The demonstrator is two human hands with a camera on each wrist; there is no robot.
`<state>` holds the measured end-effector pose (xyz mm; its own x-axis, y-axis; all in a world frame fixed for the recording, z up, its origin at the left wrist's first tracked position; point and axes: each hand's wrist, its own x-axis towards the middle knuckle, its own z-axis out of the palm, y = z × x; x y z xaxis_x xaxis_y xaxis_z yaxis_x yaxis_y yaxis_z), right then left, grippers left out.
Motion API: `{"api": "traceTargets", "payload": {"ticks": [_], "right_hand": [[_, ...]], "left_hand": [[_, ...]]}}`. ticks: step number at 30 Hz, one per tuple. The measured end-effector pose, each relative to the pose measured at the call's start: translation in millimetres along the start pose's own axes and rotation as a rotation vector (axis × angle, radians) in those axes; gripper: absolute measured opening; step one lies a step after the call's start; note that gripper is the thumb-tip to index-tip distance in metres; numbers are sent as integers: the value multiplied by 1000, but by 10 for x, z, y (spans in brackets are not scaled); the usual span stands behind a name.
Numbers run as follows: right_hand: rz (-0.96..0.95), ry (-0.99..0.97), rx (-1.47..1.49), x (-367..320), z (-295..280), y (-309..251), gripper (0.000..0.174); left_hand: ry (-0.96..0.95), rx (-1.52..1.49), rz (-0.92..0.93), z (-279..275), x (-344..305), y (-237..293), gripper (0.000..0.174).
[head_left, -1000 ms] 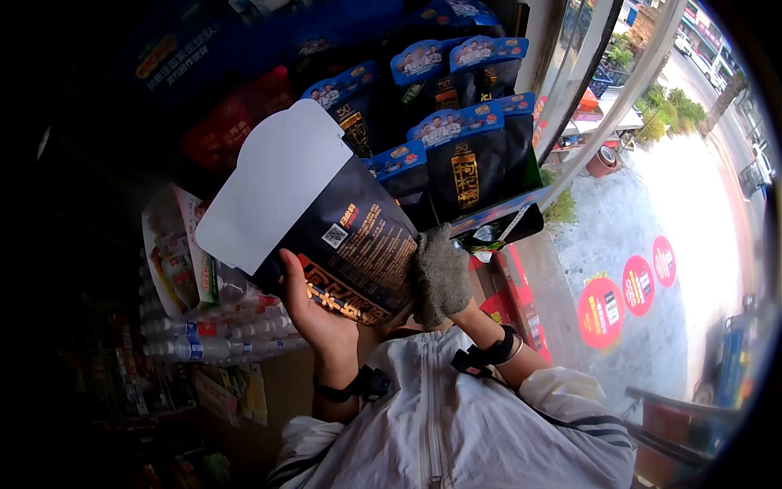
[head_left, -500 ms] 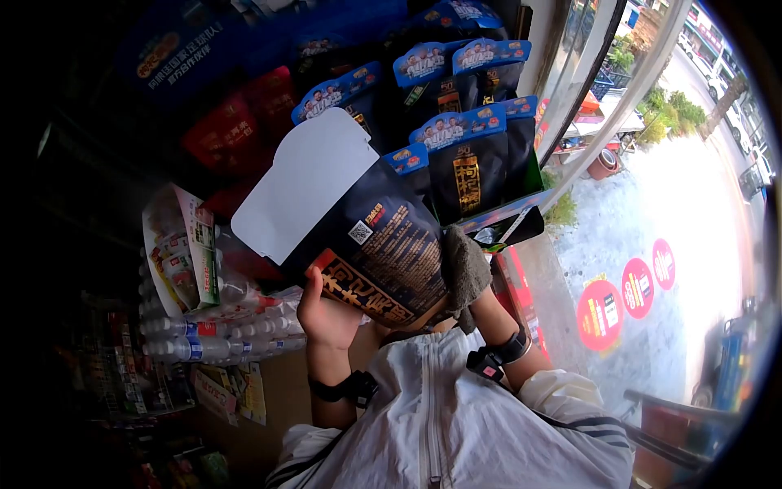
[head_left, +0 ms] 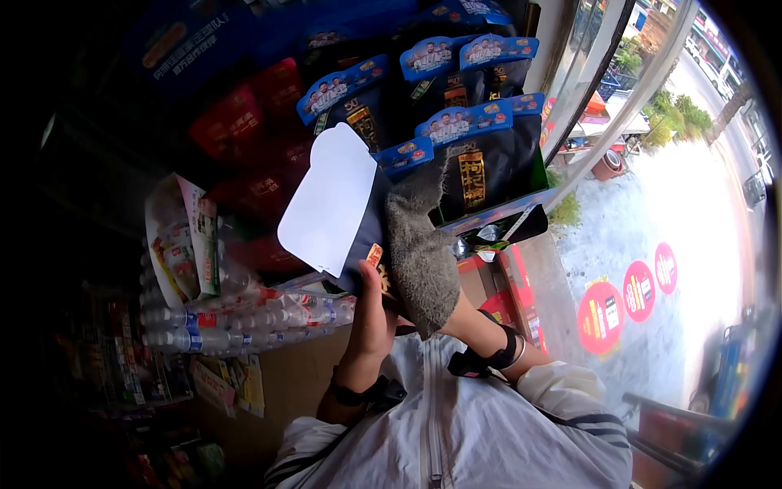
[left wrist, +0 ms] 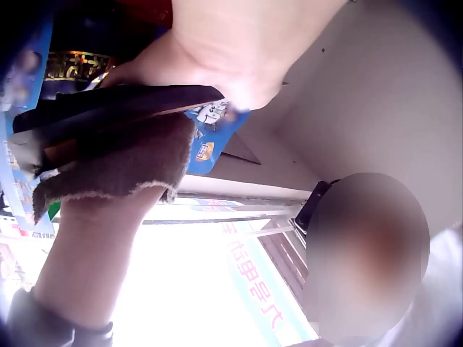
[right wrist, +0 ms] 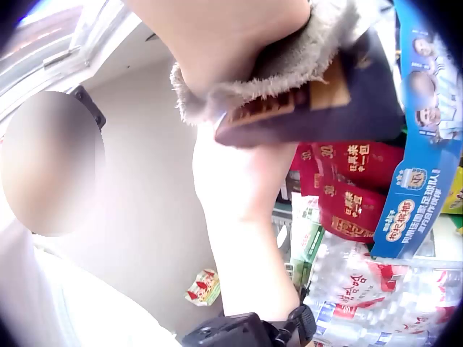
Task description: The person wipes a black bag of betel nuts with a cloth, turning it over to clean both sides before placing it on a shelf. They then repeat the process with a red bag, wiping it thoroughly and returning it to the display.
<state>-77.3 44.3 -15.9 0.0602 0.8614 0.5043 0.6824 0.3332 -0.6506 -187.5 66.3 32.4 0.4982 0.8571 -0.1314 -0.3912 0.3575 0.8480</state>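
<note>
My left hand (head_left: 371,330) grips the lower edge of a black snack pouch (head_left: 371,224), thumb across its printed face. The pouch is tilted and narrow in the head view, with the plain white back of its header card (head_left: 330,196) up. A frayed grey cloth (head_left: 425,273) covers my right hand (right wrist: 231,43) and lies against the pouch's right side. That hand's fingers are hidden by the cloth. In the left wrist view the cloth hangs at the pouch's dark edge (left wrist: 116,108), close below the left hand.
Ahead stands a display of black pouches (head_left: 476,175) with blue headers, and red pouches (head_left: 232,122). Packed water bottles (head_left: 244,334) and an open carton (head_left: 195,244) stand on the left. A door frame (head_left: 619,94) borders the sunlit pavement on the right.
The pouch has turned from its broad printed face to a narrow slant. My left hand has moved right; the cloth-covered right hand has moved left and up, over the pouch's face.
</note>
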Motion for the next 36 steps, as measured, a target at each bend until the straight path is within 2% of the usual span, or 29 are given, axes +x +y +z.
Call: {"api": "traceTargets", "payload": {"ticks": [1,2,3,5,6,7,9,10,11,13,14,15,18,19,21,22,23,25,26,27,29,33,35,36], "right_hand": [[-16,-132,-36,10,-30,-40,55],[32,59,60,70,-38,-121,52],[32,60,58,109,-25,-227,52],[219,105,310,127,-19,-418,51],[77,61,101,131,-117,-419,52],[78,61,99,102,-112,-417,52],[-96,25,-208,-17,-37,-404,49],[-13,-115,-114,-76,16,-354,46],[-12,-113,-114,-96,15,-292,46],[-238,8,-223,-111,-12,-175,44],[-228,47,-231,-144,64,-85,49],[-229,45,-230,-184,158,15,49],[65,-99,-70,-237,331,187,54],[67,-99,-70,-209,296,161,54],[331,-478,193,-36,108,64,54],[254,-414,151,202,-7,-75,56],[254,-414,151,178,34,-31,56],[160,-49,524,48,226,141,60],[468,7,1087,-17,339,176,55],[468,5,1087,-36,338,186,55],[944,58,1818,-72,306,214,53],[945,93,1793,-13,147,29,52],[280,-13,880,-85,230,103,46],[763,64,1499,25,60,-69,49]], "left_hand": [[-27,99,73,10,28,-132,68],[48,68,75,-22,39,-252,70],[46,68,75,23,26,-195,70],[23,-113,85,193,-33,55,69],[65,-187,87,259,-42,153,67],[119,-248,104,270,-35,223,63],[139,-272,89,170,-27,302,60],[104,-327,131,119,-17,312,57],[102,-326,130,108,-24,342,57],[107,-360,218,121,-60,426,55],[86,-372,235,123,-68,463,55],[142,-355,249,92,-74,490,56],[152,-352,377,77,-151,555,55],[152,-351,374,82,-166,533,55],[285,-282,495,119,-176,435,54],[310,-279,529,133,-178,371,54],[299,-251,561,111,-191,300,56],[315,-161,689,110,-198,132,59],[341,-163,731,143,-196,55,61],[382,-134,793,150,-180,-19,61],[378,-65,913,47,-131,-173,61],[364,-186,885,89,-126,-106,60],[349,-264,786,109,-134,19,59],[375,-264,762,102,-111,70,57]]}}
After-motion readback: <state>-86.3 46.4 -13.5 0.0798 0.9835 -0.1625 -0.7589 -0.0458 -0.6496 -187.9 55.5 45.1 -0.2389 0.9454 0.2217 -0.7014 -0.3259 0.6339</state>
